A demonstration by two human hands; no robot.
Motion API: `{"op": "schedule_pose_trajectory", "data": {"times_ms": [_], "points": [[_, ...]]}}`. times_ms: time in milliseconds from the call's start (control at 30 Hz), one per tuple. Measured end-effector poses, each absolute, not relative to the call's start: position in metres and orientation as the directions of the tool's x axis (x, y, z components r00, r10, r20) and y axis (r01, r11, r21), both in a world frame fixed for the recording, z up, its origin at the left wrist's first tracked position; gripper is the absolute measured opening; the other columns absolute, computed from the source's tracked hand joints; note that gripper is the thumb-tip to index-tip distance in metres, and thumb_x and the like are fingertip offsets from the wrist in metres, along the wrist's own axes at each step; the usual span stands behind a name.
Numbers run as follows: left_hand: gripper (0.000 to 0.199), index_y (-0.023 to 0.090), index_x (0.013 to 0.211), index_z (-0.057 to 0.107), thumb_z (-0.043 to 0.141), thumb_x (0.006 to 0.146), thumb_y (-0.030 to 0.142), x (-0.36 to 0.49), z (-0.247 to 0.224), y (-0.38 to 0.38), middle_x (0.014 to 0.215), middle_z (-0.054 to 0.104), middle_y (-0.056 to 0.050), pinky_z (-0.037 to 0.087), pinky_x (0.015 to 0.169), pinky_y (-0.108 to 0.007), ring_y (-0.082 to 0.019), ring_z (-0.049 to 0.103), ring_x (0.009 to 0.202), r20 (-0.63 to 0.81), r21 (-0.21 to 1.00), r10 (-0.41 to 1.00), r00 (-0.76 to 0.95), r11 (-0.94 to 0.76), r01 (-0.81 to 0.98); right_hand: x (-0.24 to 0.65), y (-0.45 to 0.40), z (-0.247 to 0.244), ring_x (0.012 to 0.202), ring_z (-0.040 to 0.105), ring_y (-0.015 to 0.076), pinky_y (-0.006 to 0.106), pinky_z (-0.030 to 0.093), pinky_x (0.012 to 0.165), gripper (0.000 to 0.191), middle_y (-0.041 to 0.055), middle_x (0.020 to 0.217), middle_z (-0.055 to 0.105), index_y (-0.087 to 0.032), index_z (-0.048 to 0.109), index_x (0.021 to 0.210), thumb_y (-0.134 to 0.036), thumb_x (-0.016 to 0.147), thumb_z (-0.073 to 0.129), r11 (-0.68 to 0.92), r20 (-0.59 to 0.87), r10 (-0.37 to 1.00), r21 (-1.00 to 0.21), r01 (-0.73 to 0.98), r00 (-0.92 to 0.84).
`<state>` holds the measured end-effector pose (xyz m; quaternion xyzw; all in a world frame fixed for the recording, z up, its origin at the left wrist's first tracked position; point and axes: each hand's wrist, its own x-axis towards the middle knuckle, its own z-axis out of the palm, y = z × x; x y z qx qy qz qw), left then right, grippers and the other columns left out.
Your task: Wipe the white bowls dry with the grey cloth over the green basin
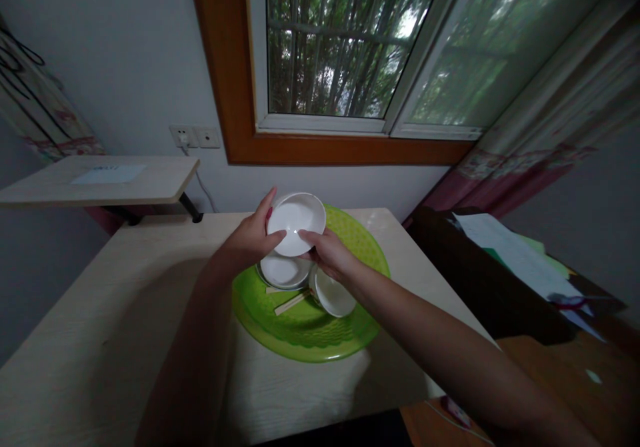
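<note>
A white bowl [300,212] is held up in both hands, tilted so its inside faces me. My left hand [260,230] grips its left rim, thumb inside and fingers behind. At the lower right of the rim, my right hand [327,250] pinches it with the thumb inside. Below lies a round green plastic basket [300,347]. In it sit another white bowl [285,271], which rests on or in a second dish, and a tilted white bowl [336,298] partly hidden by my right wrist. Wooden chopsticks [291,303] lie beside them.
The basket stands on a pale wooden table [165,327]. A raised shelf [165,173] is at the table's back left, with a paper on it. Behind are a wall socket [194,137] and a window [350,53]. A dark cabinet with papers [520,253] stands at the right.
</note>
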<state>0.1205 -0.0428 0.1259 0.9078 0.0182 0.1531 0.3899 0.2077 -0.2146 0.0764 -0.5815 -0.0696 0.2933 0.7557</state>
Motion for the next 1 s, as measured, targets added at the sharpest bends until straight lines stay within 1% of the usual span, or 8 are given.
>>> {"op": "schedule_pose_trajectory", "data": {"times_ms": [167,333,433,567,667,733,867,1000], "points": [[0.084,0.012,0.162,0.028,0.05,0.081,0.02,0.125,0.12,-0.041,0.137,0.065,-0.016,0.048,0.11,-0.044,-0.029,0.064,0.122,0.25,0.758,0.227,0.941,-0.651,-0.045,0.208,-0.211,0.075,0.089,0.074,0.0227,0.036,0.065,0.074,0.041,0.0124,0.115,0.075,-0.016,0.063,0.119,-0.021,0.079,0.07,0.128,-0.194,0.519,-0.945,-0.3,0.832],[0.079,0.011,0.158,0.038,0.046,0.08,0.017,0.123,0.117,-0.036,0.144,0.062,-0.015,0.046,0.114,-0.043,-0.027,0.061,0.129,0.277,0.746,0.205,0.939,-0.662,-0.076,0.223,-0.219,0.072,0.093,0.069,0.0221,0.038,0.061,0.081,0.039,0.0079,0.112,0.074,-0.019,0.062,0.118,-0.027,0.08,0.066,-0.119,0.073,0.482,-0.982,0.148,0.873],[0.077,0.011,0.158,0.038,0.045,0.081,0.017,0.121,0.114,-0.032,0.144,0.062,-0.015,0.046,0.113,-0.043,-0.027,0.061,0.13,0.282,0.695,0.172,0.944,-0.715,-0.078,0.228,-0.227,0.079,0.089,0.067,0.0231,0.038,0.056,0.084,0.025,0.0072,0.099,0.074,-0.019,0.063,0.106,-0.031,0.084,0.062,-0.381,0.265,0.493,-0.791,0.479,0.829],[0.078,0.012,0.161,0.033,0.044,0.083,0.015,0.122,0.111,-0.031,0.14,0.065,-0.018,0.049,0.109,-0.043,-0.029,0.064,0.126,0.236,0.609,0.159,0.959,-0.793,-0.019,0.227,-0.232,0.089,0.083,0.067,0.0256,0.035,0.052,0.08,0.022,0.0109,0.093,0.073,-0.018,0.061,0.108,-0.028,0.09,0.056,-0.549,0.342,0.567,-0.522,0.653,0.75],[0.08,0.011,0.162,0.03,0.044,0.083,0.012,0.126,0.11,-0.033,0.139,0.065,-0.019,0.049,0.109,-0.043,-0.029,0.064,0.127,0.196,0.555,0.152,0.969,-0.832,0.019,0.228,-0.232,0.092,0.083,0.068,0.0271,0.035,0.051,0.079,0.023,0.0135,0.093,0.074,-0.016,0.061,0.111,-0.026,0.092,0.054,-0.597,0.309,0.589,-0.456,0.66,0.746],[0.078,0.01,0.161,0.032,0.044,0.084,0.013,0.129,0.111,-0.035,0.143,0.062,-0.019,0.047,0.112,-0.044,-0.029,0.062,0.13,0.211,0.54,0.157,0.965,-0.841,0.018,0.231,-0.232,0.091,0.084,0.068,0.0269,0.036,0.052,0.08,0.021,0.0131,0.093,0.074,-0.016,0.062,0.109,-0.027,0.093,0.053,-0.597,0.296,0.57,-0.491,0.634,0.766],[0.068,0.011,0.155,0.044,0.05,0.089,0.026,0.132,0.116,-0.037,0.145,0.062,-0.016,0.045,0.115,-0.041,-0.027,0.061,0.131,0.299,0.657,0.225,0.927,-0.754,-0.029,0.238,-0.23,0.087,0.087,0.067,0.0242,0.039,0.055,0.084,0.02,0.0091,0.097,0.074,-0.019,0.064,0.105,-0.031,0.09,0.057,-0.468,0.231,0.486,-0.745,0.474,0.843],[0.067,0.015,0.15,0.05,0.058,0.087,0.035,0.129,0.121,-0.043,0.14,0.066,-0.012,0.05,0.11,-0.039,-0.027,0.065,0.123,0.303,0.771,0.275,0.913,-0.633,-0.065,0.23,-0.222,0.087,0.081,0.069,0.0218,0.037,0.06,0.071,0.033,0.0092,0.107,0.074,-0.02,0.06,0.118,-0.032,0.087,0.062,-0.126,-0.026,0.47,-0.991,0.038,0.882]]}}
